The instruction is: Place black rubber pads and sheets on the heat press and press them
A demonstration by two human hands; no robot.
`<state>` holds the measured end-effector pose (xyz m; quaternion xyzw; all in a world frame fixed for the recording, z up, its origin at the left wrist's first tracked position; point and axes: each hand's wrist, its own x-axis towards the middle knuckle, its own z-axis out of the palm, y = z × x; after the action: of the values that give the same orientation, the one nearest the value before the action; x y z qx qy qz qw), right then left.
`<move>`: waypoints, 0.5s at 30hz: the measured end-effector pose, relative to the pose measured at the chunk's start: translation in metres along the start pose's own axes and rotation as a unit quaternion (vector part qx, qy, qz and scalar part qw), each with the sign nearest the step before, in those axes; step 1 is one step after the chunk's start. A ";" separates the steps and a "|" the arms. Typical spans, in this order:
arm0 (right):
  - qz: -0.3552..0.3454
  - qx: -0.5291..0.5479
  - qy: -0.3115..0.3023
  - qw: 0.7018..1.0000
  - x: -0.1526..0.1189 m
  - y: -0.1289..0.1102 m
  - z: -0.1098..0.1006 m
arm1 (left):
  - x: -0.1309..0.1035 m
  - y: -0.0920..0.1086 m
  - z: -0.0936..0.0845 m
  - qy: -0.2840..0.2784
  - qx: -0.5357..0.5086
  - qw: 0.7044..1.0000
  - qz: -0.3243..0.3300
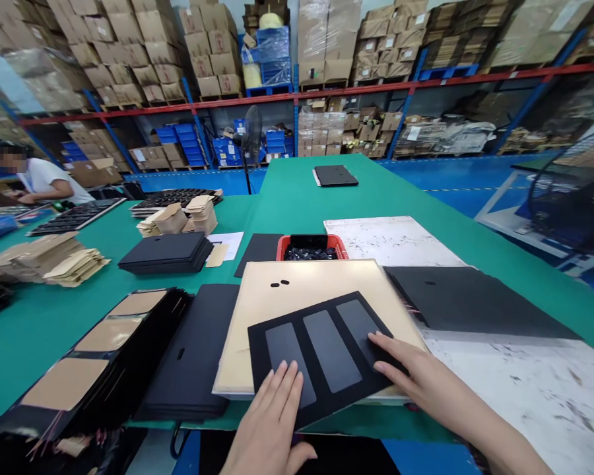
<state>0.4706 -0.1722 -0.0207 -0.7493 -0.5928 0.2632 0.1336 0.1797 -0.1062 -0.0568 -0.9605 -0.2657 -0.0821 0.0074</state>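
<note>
A black sheet with three grey rectangular panels (330, 351) lies slanted on a pale board (257, 280), its near corner jutting past the board's front edge. My left hand (272, 412) rests flat across its lower left part, fingers stretched out. At the sheet's right side, my right hand (410, 369) touches the surface with fingertips apart; some of its fingers are hidden beneath the palm. Two small black oval pieces (280, 284) sit on the board beyond the sheet. Just behind the board stands a red basket (346, 251) of small black pieces.
Left of the board are a stack of black sheets (188, 356) and a pile of black sheets with tan panels (92, 336). More black sheets (475, 300) lie at right. A co-worker (54, 181) sits far left. Shelves (297, 92) with cartons line the back.
</note>
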 end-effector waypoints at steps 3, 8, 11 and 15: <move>-0.009 0.018 -0.023 1.000 -0.007 -0.004 -0.005 | -0.006 0.010 0.020 0.024 0.010 1.000 -0.010; -0.058 -0.005 -0.049 0.997 -0.014 0.005 -0.011 | -0.006 -0.007 0.004 0.047 -0.014 0.999 0.000; -0.100 -0.016 0.000 0.995 -0.011 0.018 -0.011 | -0.005 -0.026 -0.025 0.045 -0.057 0.997 0.010; -0.216 0.045 0.138 0.966 -0.005 0.021 -0.015 | -0.005 -0.052 -0.059 0.072 -0.130 0.989 -0.002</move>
<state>0.4953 -0.1810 -0.0183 -0.6259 -0.7039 0.1489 0.3011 0.1401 -0.0675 -0.0006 -0.9443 -0.2537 -0.1848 -0.0992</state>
